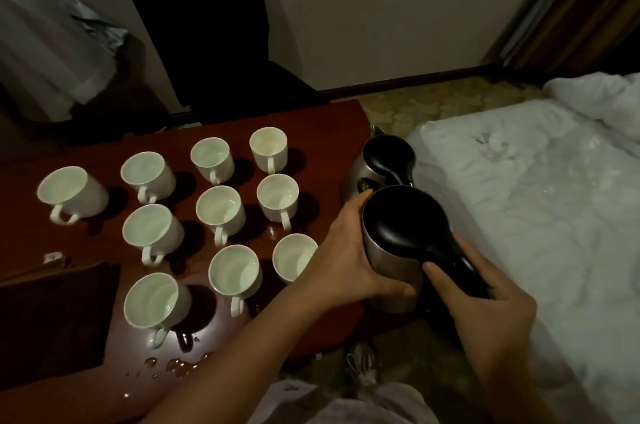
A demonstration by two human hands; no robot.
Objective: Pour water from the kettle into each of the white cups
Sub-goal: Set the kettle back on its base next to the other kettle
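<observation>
The kettle (398, 250) stands at the counter's (311, 118) right edge, right of centre in the frame. The right hand (485, 305) is wrapped around its black handle, and the left hand (349, 264) is pressed flat against its steel side, steadying it. Ten white cups (221, 212) stand to the left in rows, the closest just beside the left wrist. A second kettle (384, 163) sits right behind. Spilled water (180, 364) already beads on the counter near the lower left; a hasty tilt could add more, or the left forearm could knock the closest cup.
</observation>
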